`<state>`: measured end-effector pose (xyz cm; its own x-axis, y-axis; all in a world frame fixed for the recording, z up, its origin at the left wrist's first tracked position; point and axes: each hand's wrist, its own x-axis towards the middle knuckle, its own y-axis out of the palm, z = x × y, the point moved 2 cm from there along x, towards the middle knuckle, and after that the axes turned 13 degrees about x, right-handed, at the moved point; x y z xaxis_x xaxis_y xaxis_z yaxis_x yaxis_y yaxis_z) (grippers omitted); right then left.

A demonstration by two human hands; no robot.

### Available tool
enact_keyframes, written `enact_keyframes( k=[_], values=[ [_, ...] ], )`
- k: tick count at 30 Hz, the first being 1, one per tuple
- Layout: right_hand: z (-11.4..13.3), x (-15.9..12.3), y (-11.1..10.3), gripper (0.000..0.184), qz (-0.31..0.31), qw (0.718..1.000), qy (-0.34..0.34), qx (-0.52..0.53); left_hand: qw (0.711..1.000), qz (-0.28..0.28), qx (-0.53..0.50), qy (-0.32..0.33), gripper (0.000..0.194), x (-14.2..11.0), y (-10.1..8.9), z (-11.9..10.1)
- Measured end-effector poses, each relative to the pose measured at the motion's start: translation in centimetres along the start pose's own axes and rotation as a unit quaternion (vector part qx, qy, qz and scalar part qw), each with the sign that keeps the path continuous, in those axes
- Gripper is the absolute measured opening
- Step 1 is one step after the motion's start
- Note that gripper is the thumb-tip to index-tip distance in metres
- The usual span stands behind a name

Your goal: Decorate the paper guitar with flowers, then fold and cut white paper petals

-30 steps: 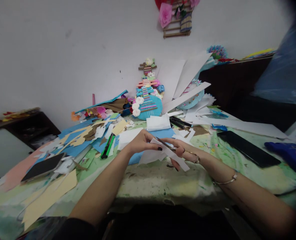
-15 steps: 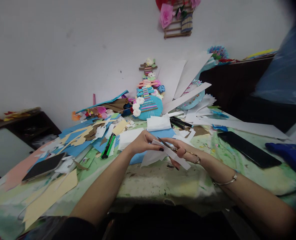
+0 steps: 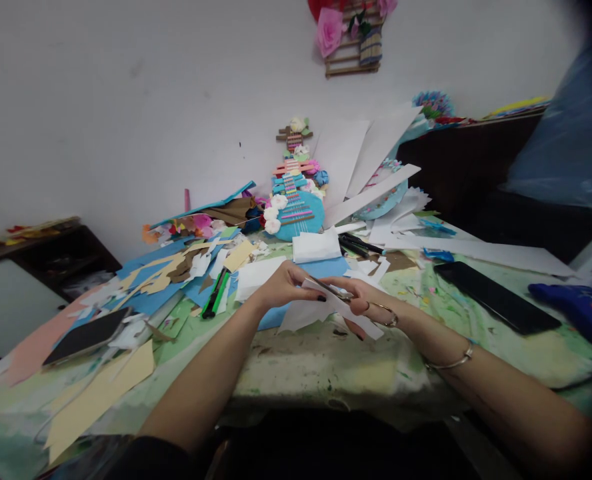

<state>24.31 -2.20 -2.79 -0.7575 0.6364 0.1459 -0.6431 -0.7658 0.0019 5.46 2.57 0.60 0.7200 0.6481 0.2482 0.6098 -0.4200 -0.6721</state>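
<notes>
My left hand (image 3: 282,285) pinches a piece of white paper (image 3: 326,307) above the table's near middle, fingers closed on its upper edge. My right hand (image 3: 361,301) is closed around a pair of scissors (image 3: 332,288), whose blades lie across the paper between the two hands. A strip of the paper hangs down to the right below my right hand. Both forearms reach in from the bottom of the view, the right one wearing a thin bracelet (image 3: 451,363).
The paint-stained table (image 3: 321,363) holds blue, tan and white paper scraps at the left, a green utility knife (image 3: 215,293), a phone (image 3: 87,335) at left, a black phone (image 3: 496,297) at right, a blue glue gun (image 3: 576,308), and a blue paper guitar (image 3: 296,203) against the wall.
The scissor blades have closed a little further into the paper. Both hands stay in nearly the same place.
</notes>
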Motion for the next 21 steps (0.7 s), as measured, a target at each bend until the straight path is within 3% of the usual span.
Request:
enact_keyframes(
  k=[9, 21],
  values=[
    [0.07, 0.04, 0.26, 0.098, 0.009, 1.0, 0.001, 0.001, 1.0, -0.007, 0.013, 0.002, 0.034, -0.04, 0.04, 0.2],
    [0.04, 0.09, -0.17, 0.074, -0.013, 0.999, 0.032, -0.026, 1.0, 0.026, -0.007, -0.007, 0.031, 0.14, 0.58, 0.72]
  ],
)
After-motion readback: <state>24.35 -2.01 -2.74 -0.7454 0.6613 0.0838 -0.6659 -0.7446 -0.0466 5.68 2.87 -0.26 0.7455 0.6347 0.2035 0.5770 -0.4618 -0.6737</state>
